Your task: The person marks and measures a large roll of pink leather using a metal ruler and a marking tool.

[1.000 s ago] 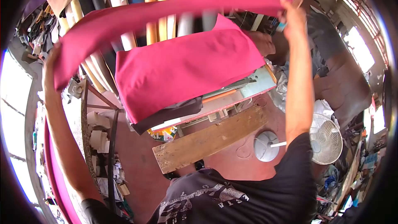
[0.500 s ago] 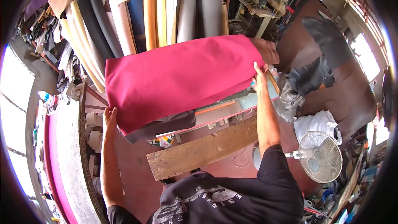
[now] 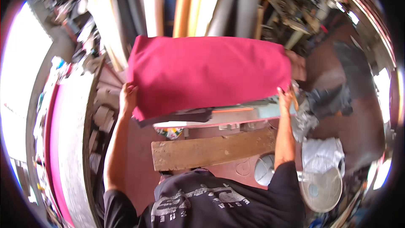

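Observation:
A wide crimson sheet of leather-like material is stretched out in front of me, over the work table. My left hand is closed on its left edge, the thumb and fingers pinching near the lower left corner. At the lower right corner, my right hand grips the edge between thumb and fingers. Dark material shows from under the sheet's lower side. The sheet hides most of the table top. The view is somewhat blurred.
A wooden bench stands before my body. Rolls of material lean at the back. A fan and a white sack are at right, near large brown material. A long board runs along the left.
The whole view has turned and shifted, so the sheet now looks more level and farther right. Both hands still hold its edges.

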Available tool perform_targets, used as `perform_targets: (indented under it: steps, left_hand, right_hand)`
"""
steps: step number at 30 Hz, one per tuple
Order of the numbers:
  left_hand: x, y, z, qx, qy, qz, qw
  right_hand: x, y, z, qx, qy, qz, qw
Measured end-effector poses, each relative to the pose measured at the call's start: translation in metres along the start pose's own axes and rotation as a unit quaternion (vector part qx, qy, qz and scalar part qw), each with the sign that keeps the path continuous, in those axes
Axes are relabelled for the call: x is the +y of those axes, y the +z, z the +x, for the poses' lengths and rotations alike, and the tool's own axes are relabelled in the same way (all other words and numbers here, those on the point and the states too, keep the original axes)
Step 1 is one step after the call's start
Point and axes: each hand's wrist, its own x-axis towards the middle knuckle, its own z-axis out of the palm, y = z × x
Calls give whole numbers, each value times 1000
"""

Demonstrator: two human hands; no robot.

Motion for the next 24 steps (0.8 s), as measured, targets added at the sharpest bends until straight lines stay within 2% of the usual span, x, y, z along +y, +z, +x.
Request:
perform_targets:
  steps: [1, 2, 3, 4, 5, 6, 7, 8, 9, 10, 11, 12, 13, 14, 15, 16, 17, 19, 22, 24]
  left_hand:
    - [-9, 1, 1, 26, 3, 77, 997]
    - [-9, 5, -2, 63, 26, 106, 992]
    - [20, 7, -13, 72, 16, 156, 985]
    - [36, 8, -23, 77, 0, 175, 982]
    - [33, 13, -30, 80, -54, 199, 975]
    - [19, 17, -39, 84, -40, 223, 970]
    - [20, 20, -52, 112, -6, 312, 943]
    - [18, 21, -61, 140, 11, 305, 942]
    - [15, 22, -67, 167, 28, 296, 940]
    - [9, 23, -70, 175, 39, 257, 950]
    - [4, 25, -73, 183, 51, 216, 958]
    - [8, 26, -78, 187, 57, 221, 955]
    - [10, 25, -82, 181, 69, 222, 956]
    - [16, 21, -83, 174, 77, 233, 954]
    - [21, 17, -83, 167, 85, 243, 952]
    - [22, 14, -81, 136, 56, 195, 970]
    - [22, 11, -78, 104, 29, 146, 983]
    - [13, 7, -73, 95, 21, 74, 992]
    - [13, -12, -59, 149, -37, -110, 982]
    - [15, -34, -52, 9, -110, -130, 985]
  right_hand:
    - [-4, 9, -6, 0, -50, 100, 994]
    - [-3, 10, -6, -17, -52, 87, 995]
    - [-4, 7, -8, -31, -9, 76, 997]
    - [21, -1, 0, -15, 17, 82, 996]
    - [43, -5, 2, 4, 41, 86, 995]
    - [35, -3, -19, 71, 52, 59, 994]
    - [30, -8, -44, 140, 62, 31, 988]
    - [50, -18, -56, 125, 139, 28, 982]
    - [64, -17, -80, 145, 121, 66, 980]
    - [80, -18, -108, 113, 121, 55, 985]
    - [123, -25, -127, 18, 157, 79, 984]
    - [99, -5, -180, 77, 128, 52, 987]
    - [82, 7, -230, 44, 165, 64, 983]
    - [125, 1, -261, -44, 253, 15, 966]
    - [136, 8, -307, -32, 326, -8, 945]
    - [151, 14, -352, -49, 346, 34, 936]
    - [165, 16, -399, -74, 399, 15, 914]
    - [135, 27, -478, -123, 480, -36, 868]
    - [95, 42, -549, -170, 523, -84, 831]
    - [70, 50, -572, -182, 523, -104, 826]
